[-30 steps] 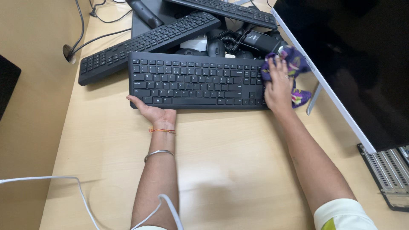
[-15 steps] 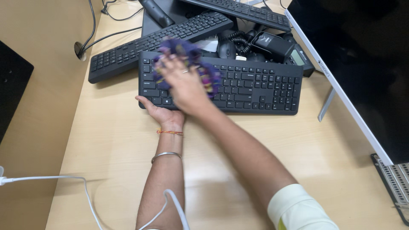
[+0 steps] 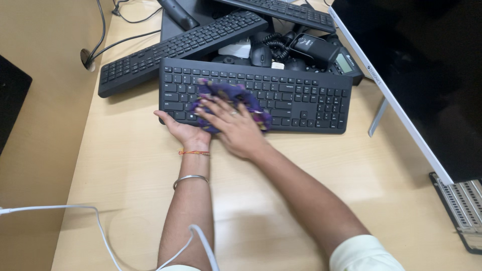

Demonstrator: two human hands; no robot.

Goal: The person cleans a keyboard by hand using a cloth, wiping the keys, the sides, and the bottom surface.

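The right hand (image 3: 237, 129) lies flat on a purple cloth (image 3: 228, 98), its fingers (image 3: 213, 106) spread wide and pressing the cloth down onto the left half of the front keyboard (image 3: 301, 98). The fingers are open, laid over the cloth rather than curled around it. The cloth bunches out from under the hand toward the upper left and the right, covering some of the lower key rows.

The left hand (image 3: 183, 131) rests palm-up on the bench (image 3: 125, 165) at the keyboard's near left corner, fingers loosely open, their tips against the front edge of the keyboard; it grips nothing. A thread band and a metal bangle sit on that wrist, and the right forearm crosses just beside it.

Behind the front keyboard a second keyboard (image 3: 175, 47) lies at a slant, with a desk phone (image 3: 321, 50) and its coiled cord to the right. A monitor (image 3: 416, 75) stands at the right edge. A white cable (image 3: 90, 213) runs across the near left of the bench.

Half a second ago the right hand and cloth were blurred near the keyboard's top left rows; now they sit lower, toward the near edge. A second ago they were at the keyboard's far right end. The left hand has kept its place.
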